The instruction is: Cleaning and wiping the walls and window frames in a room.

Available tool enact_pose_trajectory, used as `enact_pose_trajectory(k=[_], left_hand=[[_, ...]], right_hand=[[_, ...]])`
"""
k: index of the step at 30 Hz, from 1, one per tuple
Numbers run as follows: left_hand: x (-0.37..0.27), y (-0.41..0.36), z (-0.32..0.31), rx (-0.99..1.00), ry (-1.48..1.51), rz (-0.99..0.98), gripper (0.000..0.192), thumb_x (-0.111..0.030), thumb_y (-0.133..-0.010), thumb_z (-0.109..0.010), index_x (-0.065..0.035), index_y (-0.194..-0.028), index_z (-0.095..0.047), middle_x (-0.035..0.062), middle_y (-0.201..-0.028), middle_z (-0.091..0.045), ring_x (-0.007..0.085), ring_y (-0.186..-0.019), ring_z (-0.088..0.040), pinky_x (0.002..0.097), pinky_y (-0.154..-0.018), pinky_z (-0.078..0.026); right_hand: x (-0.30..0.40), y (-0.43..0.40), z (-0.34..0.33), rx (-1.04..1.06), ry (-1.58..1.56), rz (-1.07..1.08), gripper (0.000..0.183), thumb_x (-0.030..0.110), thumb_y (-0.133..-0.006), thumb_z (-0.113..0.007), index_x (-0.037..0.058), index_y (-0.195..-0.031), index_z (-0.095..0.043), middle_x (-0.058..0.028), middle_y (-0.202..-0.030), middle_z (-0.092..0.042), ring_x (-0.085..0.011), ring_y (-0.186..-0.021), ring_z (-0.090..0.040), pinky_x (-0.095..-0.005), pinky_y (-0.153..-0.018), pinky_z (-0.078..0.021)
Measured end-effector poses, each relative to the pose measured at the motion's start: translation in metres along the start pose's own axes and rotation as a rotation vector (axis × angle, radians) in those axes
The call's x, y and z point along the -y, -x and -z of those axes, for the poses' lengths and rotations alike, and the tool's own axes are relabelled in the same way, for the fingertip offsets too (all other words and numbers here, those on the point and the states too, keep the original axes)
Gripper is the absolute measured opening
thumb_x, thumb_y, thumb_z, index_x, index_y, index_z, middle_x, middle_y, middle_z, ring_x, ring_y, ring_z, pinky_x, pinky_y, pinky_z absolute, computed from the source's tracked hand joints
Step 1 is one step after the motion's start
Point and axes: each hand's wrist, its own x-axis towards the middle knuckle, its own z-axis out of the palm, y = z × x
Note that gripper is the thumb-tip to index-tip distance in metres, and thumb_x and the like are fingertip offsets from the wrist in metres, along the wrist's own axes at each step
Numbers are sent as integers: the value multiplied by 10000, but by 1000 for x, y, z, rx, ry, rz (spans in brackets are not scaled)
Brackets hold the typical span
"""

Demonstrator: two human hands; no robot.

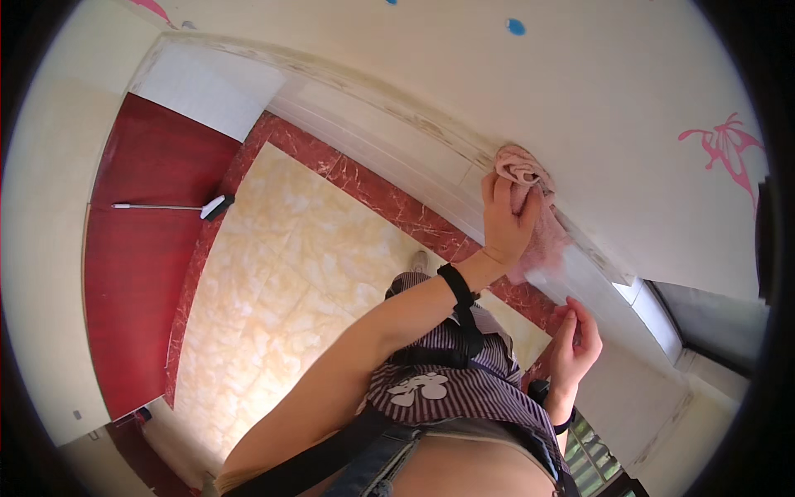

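Note:
My left hand (508, 220) grips a bunched pink towelling cloth (522, 164) and presses it against the lower edge of the white wall (596, 130). The rest of the cloth hangs down past my fingers. A grimy, brown-stained strip (385, 102) runs along that edge, above white wall tiles (372, 149). Lower and to the right, my right hand (577, 348) is held in the air with its fingers loosely curled, and nothing shows in it. Dark bands circle both wrists.
A long-handled floor brush (214, 207) leans by the red door (155, 267). Dark red marble (372, 186) borders the beige marble floor (292, 248). A pink butterfly decal (723, 149) and a blue decal (515, 27) mark the wall. At right is a dark-framed recess (708, 317).

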Motion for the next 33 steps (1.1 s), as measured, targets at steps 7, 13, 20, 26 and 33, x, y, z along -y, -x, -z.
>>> enact_pose_trajectory(k=[7,13,20,26,33], left_hand=[[60,-101,56,-243,-92,280,411,-119,-792,-527,83,-1122,-390,212,-1114,-434,307,-1021,-438,390,-895,-354],[30,-109,48,-412,292,392,365,-60,-770,-514,61,-1095,-398,167,-1037,-481,252,-931,-487,357,-835,-404],[18,-40,2,-271,334,448,391,-42,-735,-546,72,-1062,-365,160,-1008,-425,258,-945,-445,371,-847,-378],[73,-107,47,-338,163,322,335,-54,-713,-513,82,-995,-395,198,-972,-465,286,-921,-457,370,-853,-365],[141,-188,97,-422,73,297,340,-59,-679,-527,94,-963,-422,190,-926,-520,251,-868,-512,331,-795,-419]], right_hand=[[-13,35,33,-38,115,-8,155,-11,-844,-486,-40,-958,-588,-83,-762,-607,-125,-683,-587,-231,-627,-469],[-31,58,42,-133,40,-148,163,17,-864,-489,-33,-987,-583,-84,-775,-609,-129,-692,-598,-231,-623,-479],[-14,47,23,19,44,-10,160,-5,-856,-487,-34,-980,-582,-86,-774,-605,-122,-688,-589,-227,-628,-476],[-18,58,25,-27,90,-56,159,-5,-855,-480,-38,-970,-584,-86,-773,-604,-121,-690,-591,-225,-623,-477],[-27,66,28,-94,79,-114,165,20,-871,-477,-40,-987,-578,-91,-783,-613,-138,-709,-608,-235,-640,-492]])
